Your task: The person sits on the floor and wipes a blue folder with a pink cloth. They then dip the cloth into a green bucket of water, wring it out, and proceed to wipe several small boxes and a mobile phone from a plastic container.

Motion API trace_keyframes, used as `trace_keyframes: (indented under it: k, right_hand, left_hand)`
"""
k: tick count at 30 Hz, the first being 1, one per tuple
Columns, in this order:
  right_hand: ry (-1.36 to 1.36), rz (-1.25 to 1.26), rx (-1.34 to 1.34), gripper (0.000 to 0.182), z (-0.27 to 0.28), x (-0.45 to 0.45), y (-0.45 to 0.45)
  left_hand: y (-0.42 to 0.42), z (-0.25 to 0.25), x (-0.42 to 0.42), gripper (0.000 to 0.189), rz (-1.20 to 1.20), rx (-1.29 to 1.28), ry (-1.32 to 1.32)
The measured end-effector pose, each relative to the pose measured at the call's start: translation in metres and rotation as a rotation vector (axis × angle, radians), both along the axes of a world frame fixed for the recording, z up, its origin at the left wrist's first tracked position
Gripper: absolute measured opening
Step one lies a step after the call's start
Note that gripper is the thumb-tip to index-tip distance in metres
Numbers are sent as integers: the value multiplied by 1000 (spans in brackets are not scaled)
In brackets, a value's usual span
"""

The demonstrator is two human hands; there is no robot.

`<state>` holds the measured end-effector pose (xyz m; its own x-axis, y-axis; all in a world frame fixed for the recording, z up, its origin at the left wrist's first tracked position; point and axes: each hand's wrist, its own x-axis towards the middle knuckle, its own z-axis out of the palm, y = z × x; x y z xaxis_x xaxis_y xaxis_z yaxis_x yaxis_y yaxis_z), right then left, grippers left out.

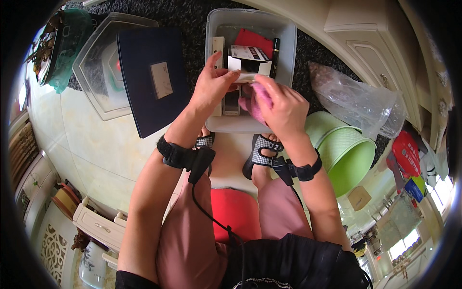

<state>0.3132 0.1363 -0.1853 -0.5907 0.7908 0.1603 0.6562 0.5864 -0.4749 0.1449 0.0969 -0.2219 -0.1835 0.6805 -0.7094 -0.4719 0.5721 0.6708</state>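
Over a translucent plastic bin (291, 72), my left hand (213, 82) grips the near left edge of a small white carton (249, 53). Its thumb lies at the carton's front flap and its index finger points forward. The carton's end is open and looks dark inside. My right hand (285, 106) holds a bunched pink cloth (258, 103), with its fingertips at the same flap. In the bin are a red packet (254, 40), a black tube (275, 54), a narrow cream box (218, 45) and another slim box (231, 104), partly hidden by my hands.
Left of the bin lie a dark blue folder-like case (149, 50) and a clear plastic lid (99, 61). To the right are a clear plastic bag (355, 92) and a tipped light-green bucket (348, 162). A cream cabinet (375, 47) stands beyond. A red stool (234, 213) is beneath me.
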Motion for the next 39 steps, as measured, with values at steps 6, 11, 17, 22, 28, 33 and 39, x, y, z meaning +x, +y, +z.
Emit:
trace_keyframes:
  k: [6,11,17,22,28,33,39]
  right_hand:
    - [-134,-443,-108,19,9,60,22]
    - [-157,-551,24,22,15,78,29]
    - [-466,-321,114,33,-35,75,19]
    - [-263,-165,23,15,-33,19,59]
    - [-640,-258,-97,22,-103,-34,91]
    - [-940,-34,-281,42,-98,-51,82]
    - [-677,-424,-503,47,-120,-39,93]
  left_hand:
    - [11,-4,-15,66,47,125,49]
    - [12,-5,-19,60,63,93,68]
    - [15,-5,-16,59,56,107,58]
    - [3,-10,-15,61,56,99,68]
    - [9,-10,-13,62,32,126,68]
    - [5,-12,-21,62,56,136,54]
    - [10,-6,-20,58,44,178,54]
